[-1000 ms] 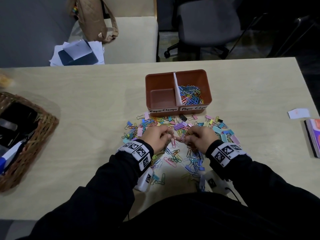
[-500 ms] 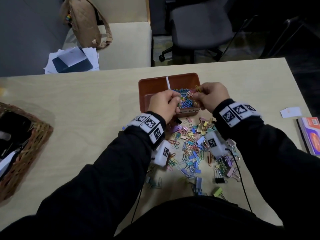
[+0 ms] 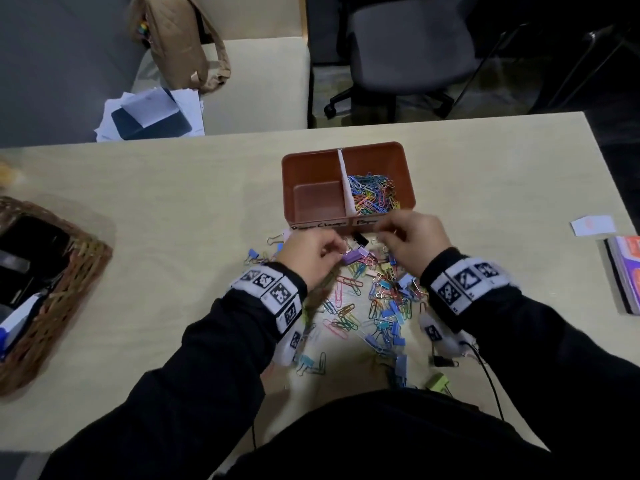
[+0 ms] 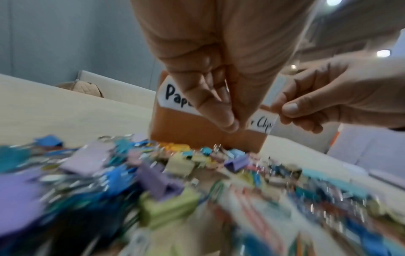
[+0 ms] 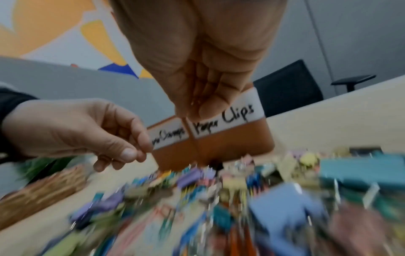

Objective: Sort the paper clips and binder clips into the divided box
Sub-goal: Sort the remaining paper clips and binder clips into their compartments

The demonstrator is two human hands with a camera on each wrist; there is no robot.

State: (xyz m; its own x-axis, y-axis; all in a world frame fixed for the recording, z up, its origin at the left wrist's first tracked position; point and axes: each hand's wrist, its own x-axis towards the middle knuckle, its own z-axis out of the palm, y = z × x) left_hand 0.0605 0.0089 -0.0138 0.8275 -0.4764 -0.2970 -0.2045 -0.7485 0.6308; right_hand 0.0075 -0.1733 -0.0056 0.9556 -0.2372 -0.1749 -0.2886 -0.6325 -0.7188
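The brown divided box (image 3: 288, 188) stands mid-table, with handwritten labels on its front (image 5: 228, 121). Its left compartment (image 3: 318, 200) is bare; the right one holds a heap of coloured paper clips (image 3: 372, 194). In front of it lies a mixed pile of paper clips and binder clips (image 3: 379, 301). My left hand (image 3: 334, 249) hovers over the pile's far edge beside a purple binder clip (image 3: 355, 256), fingertips pinched together with nothing seen between them. My right hand (image 3: 388, 233) hovers near the box front, fingers curled to the thumb, nothing visible in it.
A wicker basket (image 3: 59, 289) with dark items sits at the left table edge. A stack of books (image 3: 623, 275) and a white paper slip (image 3: 593, 225) lie at the right. Behind the table are a cream chair with a bag and papers (image 3: 152, 112) and an office chair (image 3: 408, 50).
Both hands went from the pile up to the box's right compartment, then drew back toward me. They now hover over the far edge of the pile, just in front of the box.
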